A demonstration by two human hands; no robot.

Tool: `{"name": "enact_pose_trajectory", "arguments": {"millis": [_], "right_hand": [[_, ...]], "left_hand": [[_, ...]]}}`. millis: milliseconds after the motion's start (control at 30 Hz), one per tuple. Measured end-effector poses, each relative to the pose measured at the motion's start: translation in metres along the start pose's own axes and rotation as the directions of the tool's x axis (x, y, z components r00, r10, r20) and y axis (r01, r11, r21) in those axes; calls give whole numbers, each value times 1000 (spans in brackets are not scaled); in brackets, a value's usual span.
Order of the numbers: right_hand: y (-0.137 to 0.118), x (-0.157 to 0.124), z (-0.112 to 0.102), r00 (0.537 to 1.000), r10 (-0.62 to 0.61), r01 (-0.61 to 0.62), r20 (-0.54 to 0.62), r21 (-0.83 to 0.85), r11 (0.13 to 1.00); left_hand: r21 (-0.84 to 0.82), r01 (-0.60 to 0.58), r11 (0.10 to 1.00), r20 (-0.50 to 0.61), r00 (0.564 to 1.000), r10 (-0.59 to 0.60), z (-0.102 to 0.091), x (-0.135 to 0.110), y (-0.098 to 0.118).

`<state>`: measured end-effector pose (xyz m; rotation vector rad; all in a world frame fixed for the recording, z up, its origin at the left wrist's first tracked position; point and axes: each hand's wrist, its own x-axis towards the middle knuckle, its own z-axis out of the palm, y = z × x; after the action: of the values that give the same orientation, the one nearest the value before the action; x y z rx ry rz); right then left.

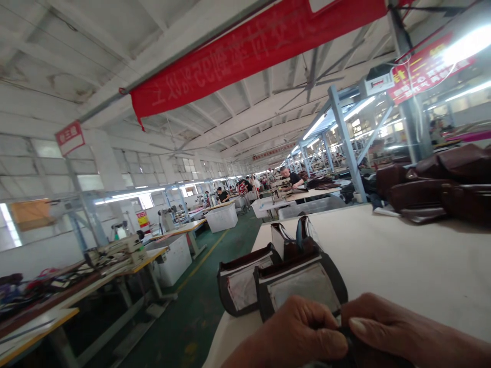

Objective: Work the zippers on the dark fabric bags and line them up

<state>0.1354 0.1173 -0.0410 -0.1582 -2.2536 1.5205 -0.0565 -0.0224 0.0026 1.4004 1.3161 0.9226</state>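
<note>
Low in the head view, my left hand (299, 332) and my right hand (395, 324) are close together, both closed in a pinch. Between them is a dark piece of material (358, 350), mostly hidden by my fingers and the picture's lower edge. Just beyond my left hand, a dark pouch with a clear window (303, 286) lies on the pale table (414, 266). To its left rests a similar windowed pouch (245, 289). Behind these two, more dark pieces with pale sides (283, 237) stand upright.
A pile of dark brown leather-like bags (433, 184) covers the table's far right. Left of the table runs a green aisle (207, 286). Across it stand a sewing machine (118, 253) and a white bin (174, 258). A person in black (294, 179) works farther back.
</note>
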Motion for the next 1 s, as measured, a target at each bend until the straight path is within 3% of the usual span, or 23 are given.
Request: {"name": "enact_pose_trajectory", "arguments": {"millis": [133,400,600,733,867,1000], "right_hand": [[-23,4,-3,984,-6,3,180,17,1000],[-3,5,6,976,26,-71,218,201,977],[-10,-1,7,976,113,-163,189,272,948],[-7,-1,13,968,225,-248,111,292,924],[9,4,20,975,218,-217,30,302,928],[13,5,20,987,158,-152,-10,232,961]], "left_hand": [[-102,-20,995,33,999,24,3,3,7],[-136,-10,991,-23,1000,6,7,11,2],[-106,-24,994,-1,1000,24,1,13,-10],[-114,-18,993,-61,998,11,4,14,-10],[-49,84,995,-131,987,-90,9,14,-2],[97,46,994,-108,993,-36,11,10,6]]}}
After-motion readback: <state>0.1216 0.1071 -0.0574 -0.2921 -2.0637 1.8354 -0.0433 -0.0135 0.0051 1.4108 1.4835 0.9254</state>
